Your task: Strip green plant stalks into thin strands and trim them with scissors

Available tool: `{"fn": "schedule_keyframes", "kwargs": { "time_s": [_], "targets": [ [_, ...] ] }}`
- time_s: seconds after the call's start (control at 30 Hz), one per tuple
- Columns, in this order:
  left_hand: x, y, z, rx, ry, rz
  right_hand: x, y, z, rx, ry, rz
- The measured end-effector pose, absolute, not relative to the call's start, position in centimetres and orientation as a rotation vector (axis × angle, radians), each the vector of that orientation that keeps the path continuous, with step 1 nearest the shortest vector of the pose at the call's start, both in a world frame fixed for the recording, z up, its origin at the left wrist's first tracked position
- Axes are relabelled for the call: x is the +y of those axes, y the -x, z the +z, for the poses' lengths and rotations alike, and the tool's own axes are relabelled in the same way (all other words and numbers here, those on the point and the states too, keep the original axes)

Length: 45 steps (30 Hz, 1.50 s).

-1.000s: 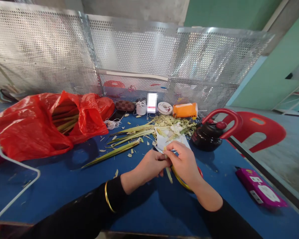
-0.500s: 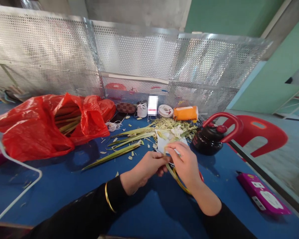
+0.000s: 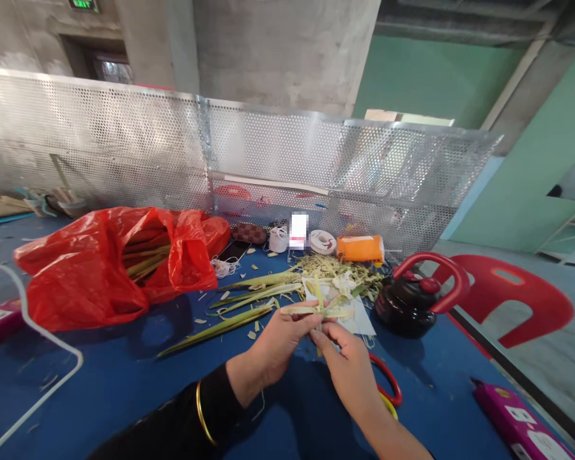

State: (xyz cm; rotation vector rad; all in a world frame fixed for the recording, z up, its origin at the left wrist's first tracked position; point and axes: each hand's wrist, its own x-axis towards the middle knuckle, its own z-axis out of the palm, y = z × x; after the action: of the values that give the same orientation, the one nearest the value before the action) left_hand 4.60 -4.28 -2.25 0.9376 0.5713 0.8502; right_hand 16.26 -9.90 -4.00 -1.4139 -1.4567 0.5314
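Pale green leaf strips (image 3: 319,295) cross each other at the fingertips of both hands, above the middle of the blue table. My left hand (image 3: 278,342) pinches them from the left, thumb pressed near the crossing. From the right, my right hand (image 3: 347,361) grips the same strips with thumb and fingers closed. Just beyond the hands lies a white paper sheet (image 3: 367,322) under a heap of shredded leaf bits (image 3: 359,275). Red and yellow loop handles (image 3: 393,383), like those of scissors, are partly hidden by my right hand. Long green stalks (image 3: 220,329) lie to the left.
A red plastic bag (image 3: 86,275) of stalks stands at left, near a white cable (image 3: 79,358). A dark kettle-shaped jug (image 3: 407,306) and a purple pack (image 3: 520,415) are at right. An orange container (image 3: 360,249) and a white spool (image 3: 322,241) stand before the perforated metal screen (image 3: 278,147).
The view has tilted upward. My right hand has come lower beside the left, and the strips now stick out crosswise above the fingers. More of the red handle shows.
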Motion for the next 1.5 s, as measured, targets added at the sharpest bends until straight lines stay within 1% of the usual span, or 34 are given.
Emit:
{"fn": "schedule_keyframes", "kwargs": {
  "time_s": [0.3,0.53,0.7,0.83,0.9,0.93,0.97,1.03,1.1,1.17,1.3,1.5],
  "targets": [
    [-3.9,-4.4,-2.7,0.494,-0.944,0.873,-9.9,-16.3,-4.5,-1.518,1.336,0.498],
    [-4.7,-5.0,-2.5,0.624,-0.892,0.94,-9.8,-16.2,-5.1,-1.662,1.392,0.317],
    [-4.7,-5.1,-2.7,0.658,-0.868,0.937,-10.0,-15.8,-5.3,-1.705,1.416,0.251],
    [-3.9,-4.7,-2.8,0.662,-0.878,0.878,-10.5,-17.1,-4.2,-1.72,1.467,0.047],
    [-3.6,-4.4,-2.6,0.671,-0.905,0.79,-10.5,-18.4,-3.4,-1.52,1.513,-0.092],
    [-3.6,-4.3,-2.4,0.674,-0.928,0.726,-10.4,-19.0,-3.0,-1.395,1.545,-0.085],
    [-3.6,-4.2,-2.3,0.678,-0.954,0.665,-10.2,-19.5,-2.8,-1.309,1.555,0.008],
    [-3.8,-4.2,-2.1,0.696,-1.013,0.574,-9.7,-20.0,-2.5,-1.231,1.509,0.432],
    [-3.9,-4.3,-2.2,0.735,-1.101,0.537,-9.3,-19.8,-2.6,-1.167,1.37,0.838],
    [-4.0,-4.5,-2.6,0.77,-1.208,0.536,-9.1,-19.1,-2.8,-1.064,1.276,0.989],
    [-4.1,-4.8,-3.2,0.75,-1.346,0.592,-9.1,-18.0,-3.3,-0.938,1.292,0.873],
    [-4.2,-4.7,-2.7,0.754,-1.268,0.587,-9.2,-17.9,-4.1,-0.933,1.34,0.725]
  ]
}}
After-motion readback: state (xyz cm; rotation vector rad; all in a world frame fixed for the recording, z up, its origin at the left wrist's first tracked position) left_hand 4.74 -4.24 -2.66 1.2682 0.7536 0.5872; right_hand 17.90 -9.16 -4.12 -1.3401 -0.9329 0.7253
